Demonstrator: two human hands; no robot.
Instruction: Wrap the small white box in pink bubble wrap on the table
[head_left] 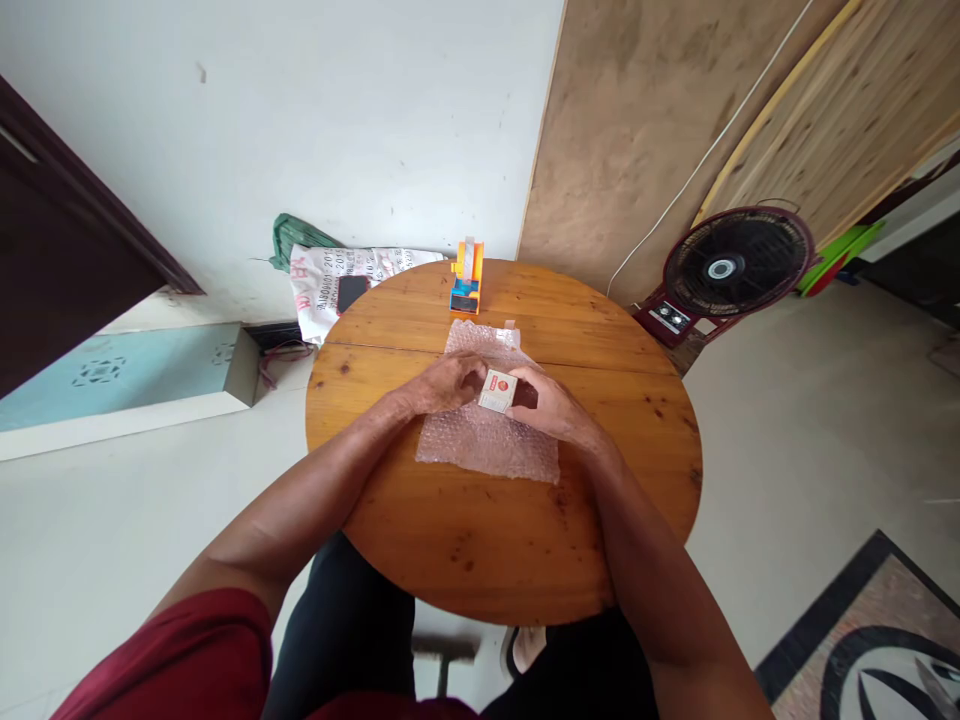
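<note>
On the round table (465, 555): beyond its far-left edge, a sack (321, 285) with blurry lettering; mid-table, bubble wrap (487, 440); near the far edge, a tape dispenser (466, 285). Left hand (452, 382) and right hand (549, 403) grip a small box (497, 391), red print unreadable.

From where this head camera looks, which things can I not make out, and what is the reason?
All in the head view:
Small printed carton: underside turned away; fine print too small to read.
Left hand: fingertips partly hidden by its own curled fingers.
Printed sack: lower right part hidden behind the round wooden table.
Dark-bordered floor inlay: cut off by the right and bottom edges.
</note>
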